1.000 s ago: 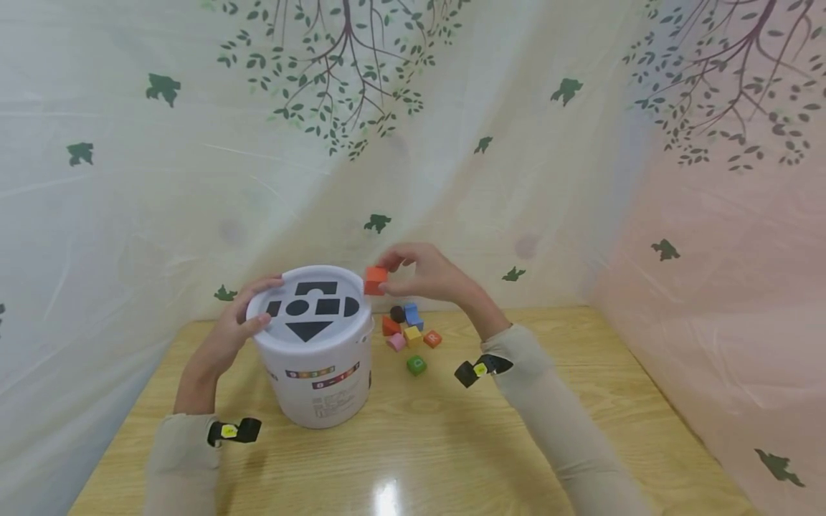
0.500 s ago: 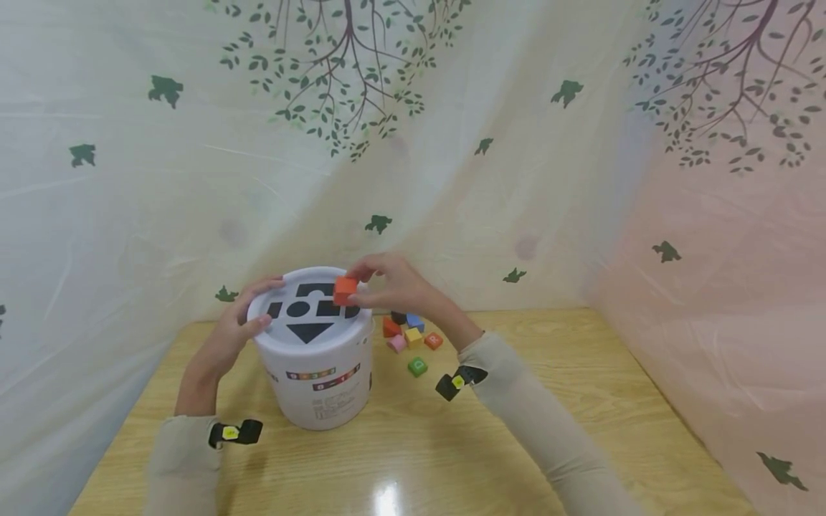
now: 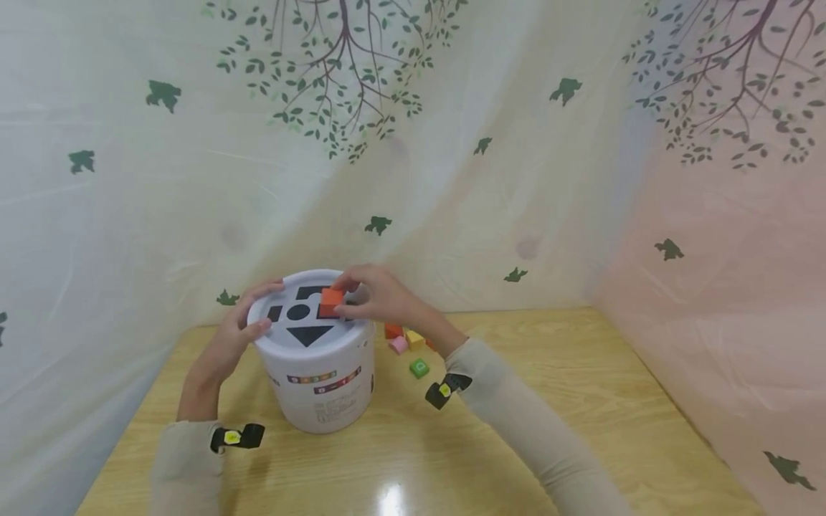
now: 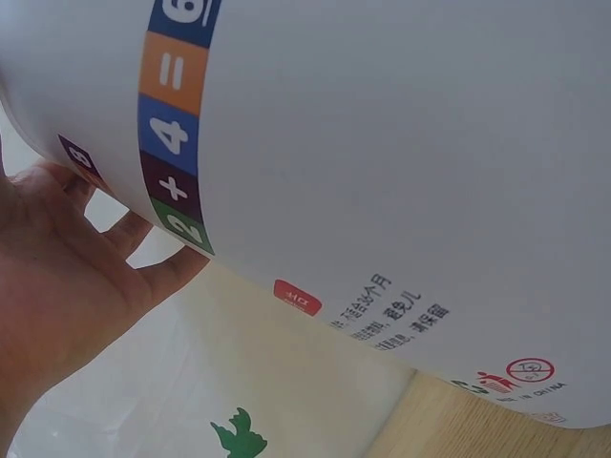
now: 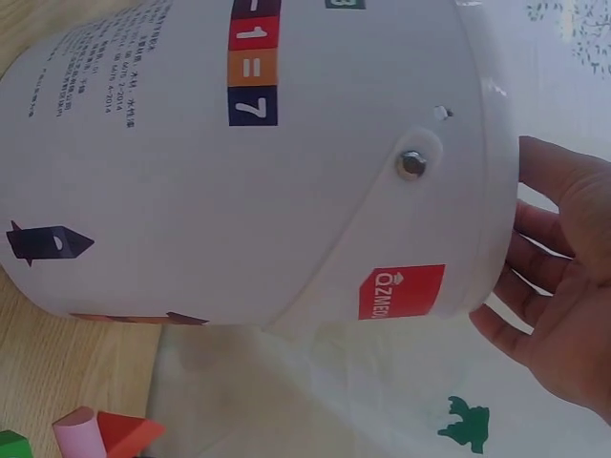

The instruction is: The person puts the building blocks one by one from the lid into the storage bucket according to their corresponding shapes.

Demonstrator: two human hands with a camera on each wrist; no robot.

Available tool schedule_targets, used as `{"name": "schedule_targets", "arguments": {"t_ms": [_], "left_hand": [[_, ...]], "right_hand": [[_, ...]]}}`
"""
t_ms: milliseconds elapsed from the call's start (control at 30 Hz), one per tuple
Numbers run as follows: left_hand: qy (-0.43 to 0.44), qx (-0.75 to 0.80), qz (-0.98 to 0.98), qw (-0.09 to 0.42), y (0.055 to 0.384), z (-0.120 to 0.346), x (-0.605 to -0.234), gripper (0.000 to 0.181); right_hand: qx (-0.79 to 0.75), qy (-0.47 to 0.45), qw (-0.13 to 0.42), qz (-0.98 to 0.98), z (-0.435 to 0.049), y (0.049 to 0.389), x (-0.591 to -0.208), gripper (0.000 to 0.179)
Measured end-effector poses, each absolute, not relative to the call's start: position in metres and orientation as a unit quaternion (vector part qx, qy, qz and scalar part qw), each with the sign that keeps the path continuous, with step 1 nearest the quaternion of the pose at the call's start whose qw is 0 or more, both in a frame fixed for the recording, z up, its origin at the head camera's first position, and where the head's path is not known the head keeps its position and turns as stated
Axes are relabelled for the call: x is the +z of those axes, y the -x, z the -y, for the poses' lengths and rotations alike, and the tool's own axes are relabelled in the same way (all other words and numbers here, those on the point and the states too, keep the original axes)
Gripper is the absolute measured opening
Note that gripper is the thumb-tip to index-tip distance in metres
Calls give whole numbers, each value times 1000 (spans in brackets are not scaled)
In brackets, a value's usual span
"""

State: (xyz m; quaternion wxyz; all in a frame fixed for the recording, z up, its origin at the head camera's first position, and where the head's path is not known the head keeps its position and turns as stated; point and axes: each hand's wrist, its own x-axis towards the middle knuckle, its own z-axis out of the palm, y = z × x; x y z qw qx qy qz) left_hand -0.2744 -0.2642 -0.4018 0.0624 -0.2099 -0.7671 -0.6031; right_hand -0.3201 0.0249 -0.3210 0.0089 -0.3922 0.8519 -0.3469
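Observation:
A white bucket (image 3: 316, 387) stands on the table, its lid (image 3: 271, 333) cut with dark shaped holes: a triangle, a circle, a notched block and others. My left hand (image 3: 232, 333) grips the lid's rim at the left, thumb on top and fingers round the far side. Between thumb and fingers my right hand (image 3: 377, 294) pinches an orange-red block (image 3: 332, 302), which overlaps the square hole near the lid's middle. In the right wrist view the right hand (image 5: 563, 277) is over the lid side and the block is hidden behind the bucket (image 5: 315, 191).
Right of the bucket several small blocks lie on the wooden table (image 3: 516, 401): a green one (image 3: 419, 368), a pink one (image 3: 399, 345), a yellow one (image 3: 414, 339) and a red one (image 3: 393, 331). The right forearm hides others. A printed curtain (image 3: 452, 215) hangs behind.
My right hand has moved left and slightly down with the orange-red block, from beside the lid's right rim to over the square hole. The left hand keeps its place on the rim.

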Motion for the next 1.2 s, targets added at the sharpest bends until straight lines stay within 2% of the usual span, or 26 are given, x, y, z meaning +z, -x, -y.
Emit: {"name": "schedule_targets", "arguments": {"t_ms": [367, 1200], "left_hand": [[204, -598, 773, 65, 272, 266, -400, 54], [196, -595, 776, 65, 272, 262, -400, 54]], "right_hand": [[-318, 410, -7, -855, -20, 319, -328, 36], [-333, 413, -4, -847, -27, 319, -331, 39]]}}
